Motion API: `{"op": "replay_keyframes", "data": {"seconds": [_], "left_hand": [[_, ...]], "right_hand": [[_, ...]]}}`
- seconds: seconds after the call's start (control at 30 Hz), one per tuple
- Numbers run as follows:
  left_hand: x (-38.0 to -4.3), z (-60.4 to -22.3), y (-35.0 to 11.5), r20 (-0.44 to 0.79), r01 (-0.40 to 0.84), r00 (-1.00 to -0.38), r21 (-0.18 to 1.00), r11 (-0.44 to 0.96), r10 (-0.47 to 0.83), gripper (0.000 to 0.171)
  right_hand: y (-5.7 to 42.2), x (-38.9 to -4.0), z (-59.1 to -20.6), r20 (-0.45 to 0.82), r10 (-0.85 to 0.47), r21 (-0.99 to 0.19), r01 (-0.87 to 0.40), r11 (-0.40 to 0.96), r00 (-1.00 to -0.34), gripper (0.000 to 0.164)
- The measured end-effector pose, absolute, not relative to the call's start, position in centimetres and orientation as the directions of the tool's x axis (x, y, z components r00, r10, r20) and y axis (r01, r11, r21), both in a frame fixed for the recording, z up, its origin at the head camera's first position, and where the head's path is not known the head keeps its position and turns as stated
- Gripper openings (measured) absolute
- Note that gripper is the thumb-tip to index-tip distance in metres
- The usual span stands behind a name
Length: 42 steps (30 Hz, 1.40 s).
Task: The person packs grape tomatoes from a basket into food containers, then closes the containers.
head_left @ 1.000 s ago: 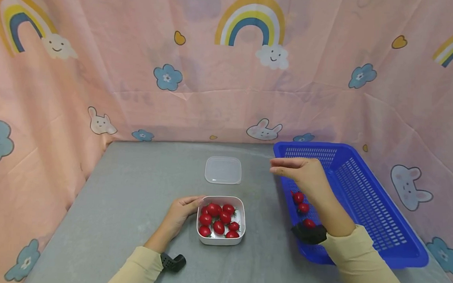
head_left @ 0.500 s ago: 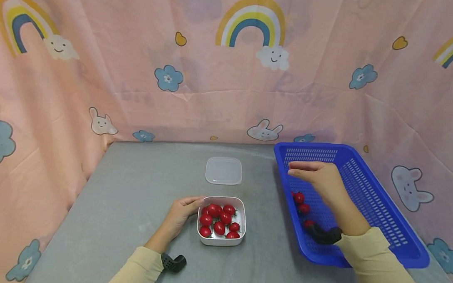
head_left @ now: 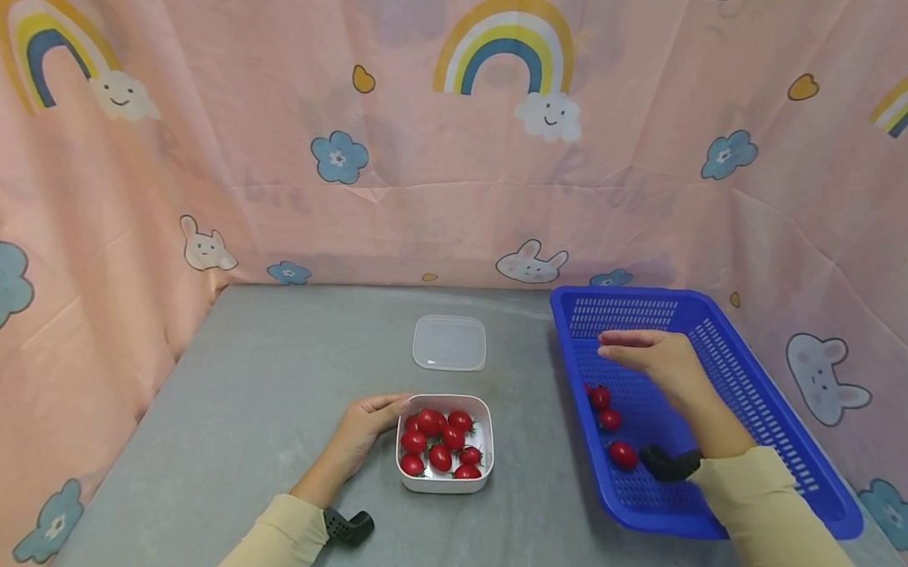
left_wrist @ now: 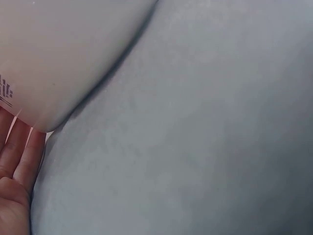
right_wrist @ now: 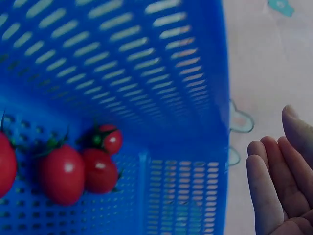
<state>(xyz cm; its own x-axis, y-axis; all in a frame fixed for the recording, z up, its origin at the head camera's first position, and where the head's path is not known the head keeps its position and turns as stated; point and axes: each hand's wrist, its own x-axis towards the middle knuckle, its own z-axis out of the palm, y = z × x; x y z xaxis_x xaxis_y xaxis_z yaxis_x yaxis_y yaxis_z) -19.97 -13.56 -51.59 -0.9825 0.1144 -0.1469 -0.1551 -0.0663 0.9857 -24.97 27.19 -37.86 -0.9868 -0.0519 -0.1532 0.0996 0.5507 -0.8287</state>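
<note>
A small white plastic container stands on the table with several red cherry tomatoes in it. My left hand rests at its left corner, fingertips against the rim. In the left wrist view the straight fingers lie along the container's wall. Over the blue slotted basket hovers my right hand, thumb and fingers extended and apart, holding nothing. Below and left of it, several tomatoes lie along the basket's left side; the right wrist view shows these tomatoes with green stems.
A translucent lid lies on the grey table behind the container. A pink patterned curtain hangs round the back and sides. Each wrist wears a black strap, such as the left strap.
My right hand has moved right, from the basket's left edge to above its inside. The nearest tomato in the basket, partly covered before, now shows fully. My left hand stays put.
</note>
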Motion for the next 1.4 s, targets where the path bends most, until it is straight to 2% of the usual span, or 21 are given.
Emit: {"op": "replay_keyframes", "data": {"seconds": [0.37, 0.63, 1.07, 1.4], "left_hand": [[-20.0, -51.6, -13.5, -0.129, -0.137, -0.985, 0.988, -0.065, 0.111, 0.034], [-19.9, -51.6, -13.4, -0.123, -0.131, -0.986, 0.990, -0.060, 0.110, 0.034], [-19.8, -51.4, -13.4, -0.137, -0.142, -0.986, 0.989, -0.048, 0.094, 0.034], [-19.8, -51.4, -13.4, -0.147, -0.152, -0.984, 0.987, -0.047, 0.097, 0.033]], "right_hand": [[28.7, -26.3, -40.2, -0.255, -0.120, -0.818, 0.148, 0.555, -0.959, 0.065], [29.1, -26.7, -40.9, -0.306, -0.131, -0.840, 0.203, 0.503, -0.943, 0.069], [30.2, -27.3, -42.3, -0.379, -0.161, -0.733, 0.190, 0.653, -0.911, 0.061], [30.3, -27.7, -43.7, -0.398, -0.204, -0.736, 0.179, 0.653, -0.894, 0.055]]}}
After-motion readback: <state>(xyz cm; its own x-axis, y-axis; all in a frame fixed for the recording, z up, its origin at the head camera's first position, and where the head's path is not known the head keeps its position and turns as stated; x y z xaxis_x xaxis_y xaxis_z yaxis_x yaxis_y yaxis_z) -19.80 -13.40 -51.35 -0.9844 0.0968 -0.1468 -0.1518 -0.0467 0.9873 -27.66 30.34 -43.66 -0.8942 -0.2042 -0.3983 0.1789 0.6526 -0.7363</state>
